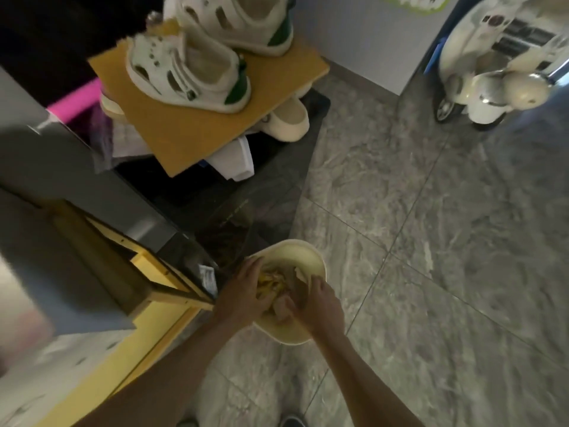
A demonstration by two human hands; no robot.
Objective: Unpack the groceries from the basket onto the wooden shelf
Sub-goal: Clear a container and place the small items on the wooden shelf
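Basket (292, 335) is cream, round, holding yellow packets (271, 283).

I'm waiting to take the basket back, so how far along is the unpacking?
Early, it seems. Done: no groceries show on the visible part of the wooden shelf. In hand: both hands are inside the basket on the floor, the left hand on yellow groceries, the right hand seemingly gripping a pale packet. Left: lifting both out and putting them on the shelf.
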